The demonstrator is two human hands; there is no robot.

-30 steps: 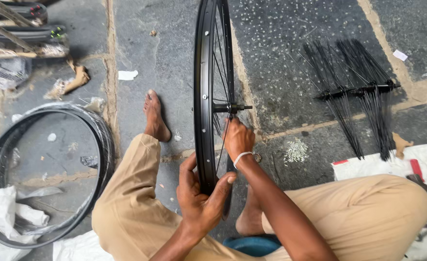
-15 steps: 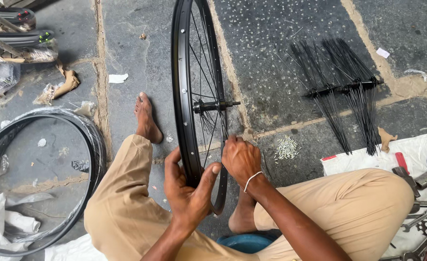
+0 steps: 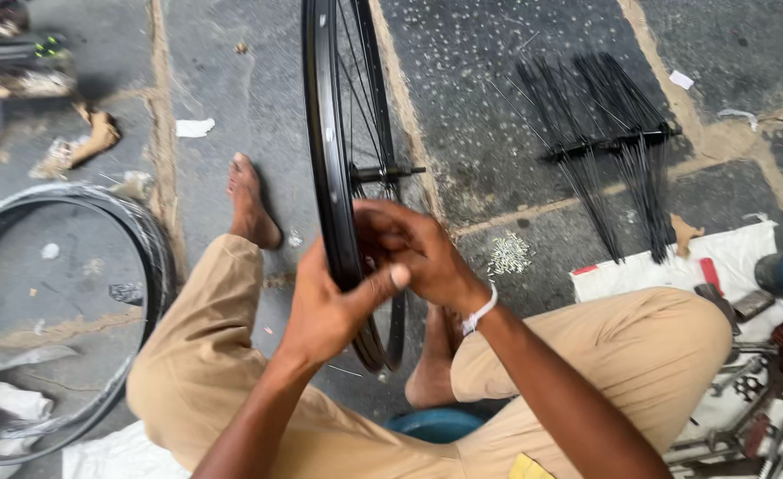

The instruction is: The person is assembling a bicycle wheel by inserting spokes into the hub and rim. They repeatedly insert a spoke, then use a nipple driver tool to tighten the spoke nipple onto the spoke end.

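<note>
Wheel rim (image 3: pixel 322 133) between fingers (image 3: pixel 383 282) (upright).

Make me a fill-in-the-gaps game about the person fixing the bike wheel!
1. Both hands, the left hand and the right hand, are on the upright black ____.
2. The bundle of loose black spokes lies on the ____.
3. The person's feet are ____.
4. The trousers are ____ in colour.

Missing words: wheel; ground; bare; tan
</note>
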